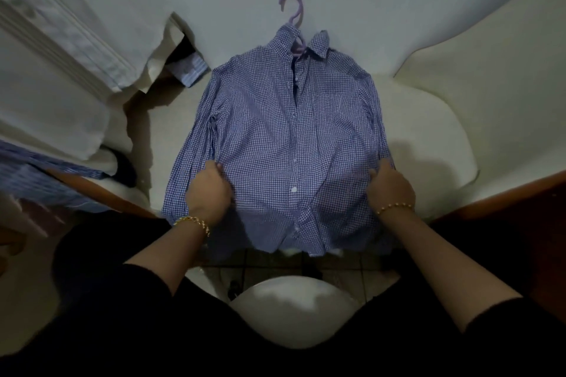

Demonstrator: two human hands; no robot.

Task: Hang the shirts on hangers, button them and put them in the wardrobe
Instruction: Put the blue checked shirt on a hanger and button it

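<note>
A blue-and-white checked shirt [275,138] lies face up on the cream bed cover [428,131], collar pointing away from me. A lilac hanger [293,14] sits inside it, its hook sticking out past the collar. Most of the front placket looks buttoned; the part near the collar gapes. My left hand [209,190] grips the shirt's left side near the hem, fingers curled into the cloth. My right hand [390,187] grips the right side at the same height. The hem hangs over the bed's front edge.
White pillows and folded white linen [67,49] pile up at the left. A striped blue shirt [39,174] lies at the far left edge, another striped piece [191,72] under the linen. A wooden bed frame [505,196] borders both sides. Tiled floor [275,263] below.
</note>
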